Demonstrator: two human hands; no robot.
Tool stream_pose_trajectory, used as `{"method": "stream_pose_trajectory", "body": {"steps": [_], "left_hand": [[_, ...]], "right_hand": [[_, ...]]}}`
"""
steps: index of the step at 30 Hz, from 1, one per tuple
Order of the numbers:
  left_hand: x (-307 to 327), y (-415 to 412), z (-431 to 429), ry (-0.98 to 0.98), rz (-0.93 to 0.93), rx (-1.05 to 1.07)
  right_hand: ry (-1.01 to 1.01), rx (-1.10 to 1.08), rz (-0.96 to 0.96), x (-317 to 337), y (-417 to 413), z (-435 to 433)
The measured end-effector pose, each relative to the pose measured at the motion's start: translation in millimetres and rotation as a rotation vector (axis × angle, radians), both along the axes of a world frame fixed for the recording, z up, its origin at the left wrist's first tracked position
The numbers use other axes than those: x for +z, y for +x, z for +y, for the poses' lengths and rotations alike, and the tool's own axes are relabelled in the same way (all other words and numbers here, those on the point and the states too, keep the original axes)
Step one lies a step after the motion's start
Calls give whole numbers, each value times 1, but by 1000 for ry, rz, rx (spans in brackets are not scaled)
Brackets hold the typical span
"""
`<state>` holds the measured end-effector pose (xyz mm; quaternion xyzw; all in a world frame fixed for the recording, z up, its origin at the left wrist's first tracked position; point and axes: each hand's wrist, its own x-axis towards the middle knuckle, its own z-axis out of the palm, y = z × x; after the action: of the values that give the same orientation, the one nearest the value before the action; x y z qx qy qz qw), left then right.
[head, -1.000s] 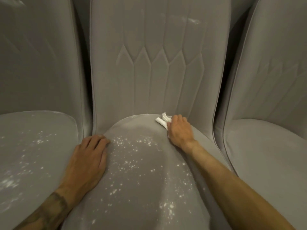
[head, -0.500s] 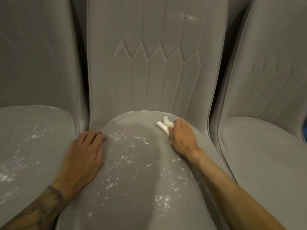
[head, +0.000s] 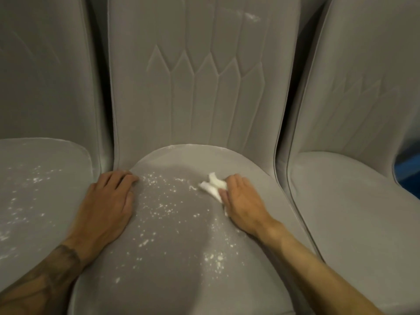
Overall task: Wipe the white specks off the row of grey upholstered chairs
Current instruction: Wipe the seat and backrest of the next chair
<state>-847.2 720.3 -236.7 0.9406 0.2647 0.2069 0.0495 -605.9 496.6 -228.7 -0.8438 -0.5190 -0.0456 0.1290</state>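
Three grey upholstered chairs stand side by side. The middle chair's seat (head: 181,269) carries scattered white specks (head: 159,208) across its centre and front right. My right hand (head: 243,201) presses a crumpled white cloth (head: 212,186) flat on the seat's rear right part, the cloth sticking out to the left of my fingers. My left hand (head: 106,205) lies flat on the seat's left edge, fingers together, holding nothing. The left chair's seat (head: 41,201) is also dusted with white specks. The right chair's seat (head: 354,219) looks free of specks.
A white smear (head: 252,17) marks the middle chair's backrest near the top right. Narrow dark gaps separate the chairs. A blue surface (head: 406,169) shows past the right chair's edge.
My right hand has slid the cloth from the seat's back edge toward the left and front, into the speckled area. My left hand has stayed in place.
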Motion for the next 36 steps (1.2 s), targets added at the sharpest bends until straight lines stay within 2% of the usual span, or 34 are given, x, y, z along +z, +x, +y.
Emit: {"method": "stream_pose_trajectory", "body": {"steps": [2,3,7,9,12,14,16,20,22,25,27,28,30,34,36], "left_hand": [[1,0,-1,-1,-2,-2],[2,0,-1,2,-2,-5],[4,0,-3,-11,-4,5],[4,0,-4,-14,-1,7],[5,-1,-4,-7,2,-1],[5,-1,-4,-13,-1,-1],[4,-2,-4,-23,-5,3],[4,-1,-3,-29,-1,6],[4,-1,-4,-31,-5,12],[4,-1,-4,-36,-10,13],[5,-1,-4,-45,-11,11],[5,-1,-5,-48,-12,8],[6,-2,-6,-46,-17,6],[7,-2,-7,-41,-17,4],[7,-1,-6,-38,-13,3]], "right_hand": [[-31,86,16,5,0,-17],[-52,61,-4,9,9,-24],[-116,-290,-79,19,38,-40],[-83,-344,-122,15,19,-33],[22,-103,-3,2,-29,-25],[1,87,67,4,-36,-35],[-39,111,38,11,-15,-48],[-142,-317,-111,21,22,-56],[-166,-366,-184,16,4,-46],[22,-57,-29,3,-43,-41],[6,145,59,5,-51,-51],[-16,175,68,9,-41,-57],[-56,64,20,14,-13,-68],[-121,-350,-124,20,12,-72],[-109,-291,-175,15,-14,-60]]}}
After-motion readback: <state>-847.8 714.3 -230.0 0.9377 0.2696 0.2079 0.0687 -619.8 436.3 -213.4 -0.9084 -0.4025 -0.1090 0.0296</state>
